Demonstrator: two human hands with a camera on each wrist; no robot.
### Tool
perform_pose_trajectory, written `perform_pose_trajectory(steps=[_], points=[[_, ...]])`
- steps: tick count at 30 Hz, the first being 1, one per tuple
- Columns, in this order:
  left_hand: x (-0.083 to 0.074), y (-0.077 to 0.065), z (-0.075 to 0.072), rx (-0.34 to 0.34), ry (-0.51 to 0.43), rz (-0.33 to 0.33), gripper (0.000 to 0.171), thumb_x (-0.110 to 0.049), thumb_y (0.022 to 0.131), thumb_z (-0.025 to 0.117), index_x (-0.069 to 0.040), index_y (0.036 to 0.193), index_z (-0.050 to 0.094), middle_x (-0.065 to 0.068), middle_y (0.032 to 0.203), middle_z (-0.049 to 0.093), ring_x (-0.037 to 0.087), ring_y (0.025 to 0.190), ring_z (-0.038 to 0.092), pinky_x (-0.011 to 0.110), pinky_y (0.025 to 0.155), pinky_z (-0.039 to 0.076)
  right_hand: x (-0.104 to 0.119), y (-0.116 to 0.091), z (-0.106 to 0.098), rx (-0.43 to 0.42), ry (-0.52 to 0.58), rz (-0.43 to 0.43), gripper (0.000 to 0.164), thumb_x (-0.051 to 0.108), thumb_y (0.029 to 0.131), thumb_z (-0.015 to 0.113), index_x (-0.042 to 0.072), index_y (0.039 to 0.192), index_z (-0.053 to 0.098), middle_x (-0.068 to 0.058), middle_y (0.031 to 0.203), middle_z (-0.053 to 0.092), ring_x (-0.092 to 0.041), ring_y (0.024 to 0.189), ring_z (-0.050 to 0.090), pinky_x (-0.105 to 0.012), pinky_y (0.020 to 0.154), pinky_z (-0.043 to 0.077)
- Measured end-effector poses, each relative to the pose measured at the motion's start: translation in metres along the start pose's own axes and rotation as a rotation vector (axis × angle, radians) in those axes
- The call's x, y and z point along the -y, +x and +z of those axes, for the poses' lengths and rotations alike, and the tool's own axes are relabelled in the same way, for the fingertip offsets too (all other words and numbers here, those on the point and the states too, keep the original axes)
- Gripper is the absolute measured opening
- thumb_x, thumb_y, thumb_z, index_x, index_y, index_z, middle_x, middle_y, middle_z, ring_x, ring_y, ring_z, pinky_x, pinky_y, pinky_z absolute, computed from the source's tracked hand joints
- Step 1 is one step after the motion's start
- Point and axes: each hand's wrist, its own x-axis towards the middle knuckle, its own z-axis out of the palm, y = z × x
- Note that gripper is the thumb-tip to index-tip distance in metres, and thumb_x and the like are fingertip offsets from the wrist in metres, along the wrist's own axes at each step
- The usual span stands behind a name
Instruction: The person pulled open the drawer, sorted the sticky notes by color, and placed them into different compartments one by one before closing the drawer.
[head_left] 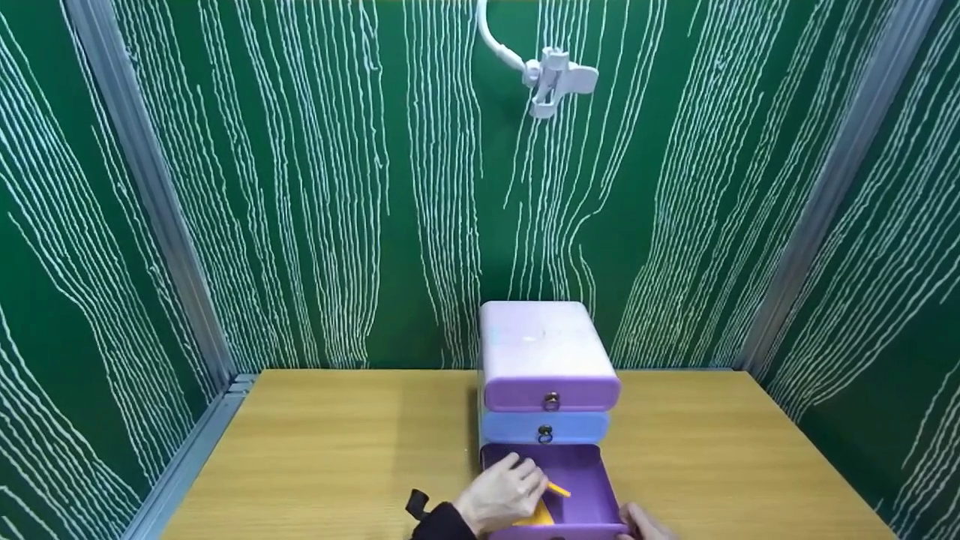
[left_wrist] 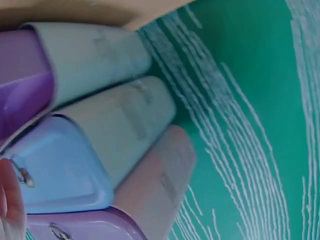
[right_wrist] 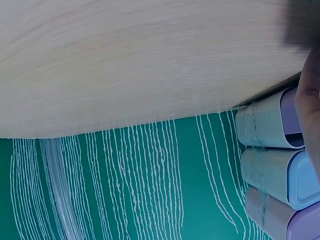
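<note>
A stack of drawer boxes (head_left: 551, 341) stands on the table, and its lowest purple drawer (head_left: 589, 480) is pulled out. My left hand (head_left: 504, 491) reaches into that drawer, fingers curled, and holds a flat yellow piece (head_left: 538, 516); a narrow yellow end (head_left: 559, 489) pokes out past the fingers. The hand hides most of its shape, so its kind is unclear. At the drawer's front right corner, my right hand (head_left: 643, 521) grips the rim. Part of the left hand (left_wrist: 11, 205) shows in the left wrist view, and part of the right hand (right_wrist: 310, 107) in the right wrist view.
Above the open drawer sit a closed blue drawer (head_left: 510, 427) and a closed purple top drawer (head_left: 517, 394), both with ring pulls. The wooden table (head_left: 337, 450) meets a green wall with white lines (head_left: 442, 187). A white clamp arm (head_left: 551, 82) hangs overhead.
</note>
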Motion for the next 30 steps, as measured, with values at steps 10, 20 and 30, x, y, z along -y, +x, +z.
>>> perform_pose_trajectory(steps=[10,20,30], points=[[0.010,-0.008,-0.002,-0.033,-0.146,-0.112,0.014,-0.025,0.088,0.052,-0.027,0.087,0.066,-0.016,0.079,0.062,0.007,0.072,0.052,0.021,0.065,0.038,-0.005,0.004,-0.010,0.077,0.076,-0.063,0.033,-0.004,0.072,0.070,0.008,0.086,0.043,0.012,0.066,0.039,0.012,0.064,0.032,-0.005,0.048,0.027],[0.027,-0.047,-0.006,-0.094,-0.194,-0.269,0.013,-0.027,0.074,0.065,-0.019,0.084,0.068,-0.005,0.090,0.067,0.011,0.078,0.059,0.025,0.069,0.049,0.001,0.010,-0.009,0.139,0.147,0.018,0.031,-0.001,0.076,0.068,0.010,0.086,0.041,0.016,0.067,0.040,0.013,0.061,0.034,-0.009,0.046,0.030],[0.030,-0.094,-0.012,-0.018,-0.216,-0.420,0.017,-0.024,0.067,0.073,-0.017,0.082,0.068,-0.001,0.091,0.068,0.014,0.078,0.064,0.030,0.072,0.054,-0.002,0.022,-0.018,0.292,0.303,0.075,0.020,0.001,0.088,0.060,0.004,0.092,0.040,0.012,0.073,0.045,0.011,0.064,0.042,-0.015,0.046,0.038]])
